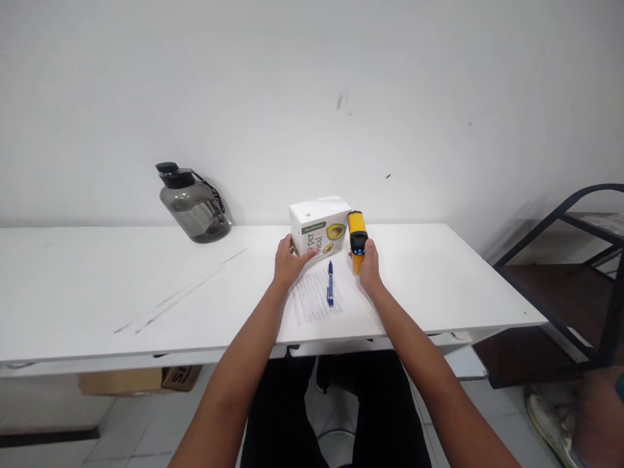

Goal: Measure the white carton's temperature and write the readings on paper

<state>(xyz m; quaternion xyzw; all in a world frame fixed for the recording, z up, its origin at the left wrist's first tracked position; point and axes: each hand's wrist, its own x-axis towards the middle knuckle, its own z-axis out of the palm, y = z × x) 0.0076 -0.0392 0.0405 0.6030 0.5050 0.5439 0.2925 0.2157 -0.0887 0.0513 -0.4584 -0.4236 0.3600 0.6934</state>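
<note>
My left hand [289,262] grips the lower left corner of a white box [319,227] printed with avocados, its thumb across the front face. The box stands upright on the white table. In my right hand [369,265] is a yellow and black infrared thermometer [357,235], held upright by its handle just right of the box. Its small screen and blue buttons face me. Between my forearms lies a sheet of paper [312,305] covered in handwriting. A blue pen [330,284] rests on that sheet, tip pointing away from me.
A large grey see-through water bottle [192,205] stands at the left against the wall. The white table [121,279] has its front edge close to my lap. On the right are a dark metal rack [550,279] and another person's shoe [550,422]. A cardboard box [127,382] sits below the table.
</note>
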